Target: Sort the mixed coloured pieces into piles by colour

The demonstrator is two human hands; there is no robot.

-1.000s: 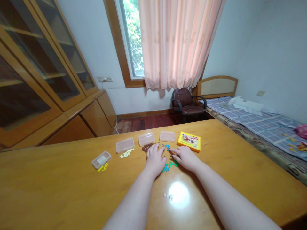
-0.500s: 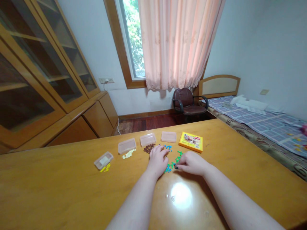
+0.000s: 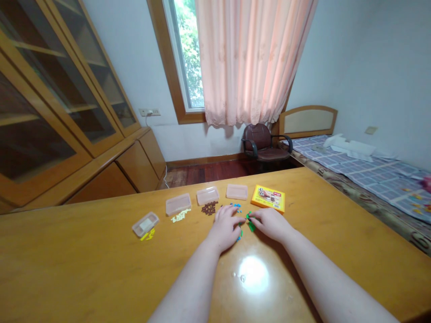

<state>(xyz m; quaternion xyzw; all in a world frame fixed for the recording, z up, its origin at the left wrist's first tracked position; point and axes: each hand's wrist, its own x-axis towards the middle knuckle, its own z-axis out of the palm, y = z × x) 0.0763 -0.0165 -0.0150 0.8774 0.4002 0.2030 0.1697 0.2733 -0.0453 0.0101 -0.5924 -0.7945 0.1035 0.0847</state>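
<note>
My left hand [image 3: 224, 228] lies low over the table with its fingers spread. Its fingertips are beside small blue pieces [image 3: 237, 206] and a few green and blue bits partly hidden by the hand. Close on its right, my right hand [image 3: 272, 224] has its thumb and forefinger drawn together at small green pieces [image 3: 252, 226]. Whatever lies between those fingertips is too small to make out. Left of my hands are a heap of brown pieces [image 3: 209, 208], cream pieces [image 3: 181, 216] and yellow pieces [image 3: 148, 234].
Behind the heaps stand clear plastic boxes: one by the yellow pieces [image 3: 136, 229], another by the cream ones [image 3: 178, 204], then two more [image 3: 208, 196]. A yellow picture box [image 3: 268, 198] lies at the right on the wooden table [image 3: 101, 269]. Beyond are a chair [image 3: 266, 143] and bed.
My right hand has moved slightly up and away from the lower blue and green pieces. My left hand has shifted right, its fingers now nearer the right hand and covering more pieces.
</note>
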